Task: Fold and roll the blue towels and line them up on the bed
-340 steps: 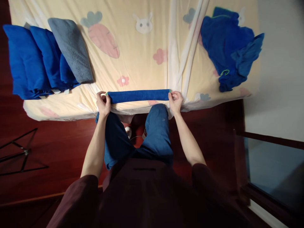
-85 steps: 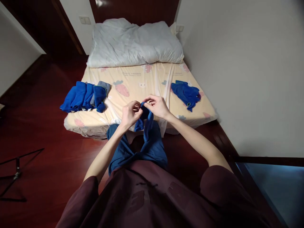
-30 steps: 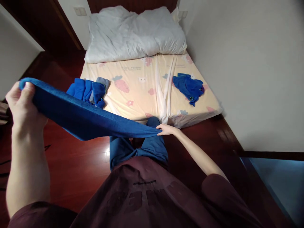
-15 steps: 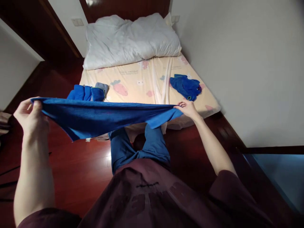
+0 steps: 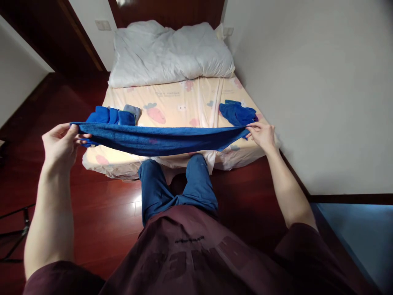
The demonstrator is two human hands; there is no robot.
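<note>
Head view: I have the blue cloth (image 5: 153, 140) stretched in mid-air near the bed (image 5: 187, 100), left hand (image 5: 59, 145) and right hand (image 5: 264, 134) each pinching one end; judged progress: bundled cloths (image 5: 106, 116) at left done, held piece partway, crumpled heap (image 5: 236, 112) at right undone

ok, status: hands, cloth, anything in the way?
Left hand and right hand pinching opposite ends of blue cloth. Cloth stretched between them, lower edge sagging. No snag visible; folded stack and crumpled pile beyond it.
</note>
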